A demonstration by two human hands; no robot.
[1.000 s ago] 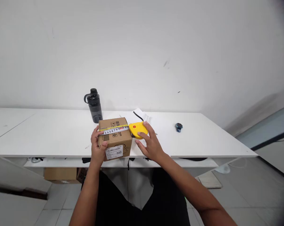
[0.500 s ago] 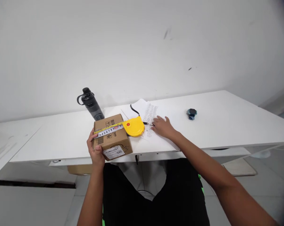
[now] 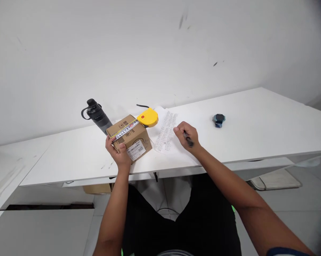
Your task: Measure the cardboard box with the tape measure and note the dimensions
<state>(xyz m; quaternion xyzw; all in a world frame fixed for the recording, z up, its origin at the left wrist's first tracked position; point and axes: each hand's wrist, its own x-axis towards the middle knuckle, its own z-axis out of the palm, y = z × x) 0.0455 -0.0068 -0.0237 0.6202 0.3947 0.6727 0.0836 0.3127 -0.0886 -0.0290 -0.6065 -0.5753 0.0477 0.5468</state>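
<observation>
My left hand (image 3: 118, 153) grips the near left end of a brown cardboard box (image 3: 139, 136) and pins the end of the tape there. The silver blade of a yellow tape measure (image 3: 149, 117) lies across the box top, its case at the far right edge. A white label (image 3: 136, 150) shows on the box's front face. My right hand (image 3: 186, 135) is closed around a dark pen (image 3: 188, 139), over the right side of a paper sheet (image 3: 166, 131) covered in handwriting. Its tip is hidden behind my fingers.
Behind the box stands a dark water bottle (image 3: 98, 116) with a loop handle. A watch (image 3: 218, 120) lies to the right on the white table (image 3: 256, 131). The white wall (image 3: 155, 53) rises behind the table's back edge.
My right hand has picked up the pen that lay beside the tape measure. The box and tape measure are turned and tilted, with the case now higher and farther back.
</observation>
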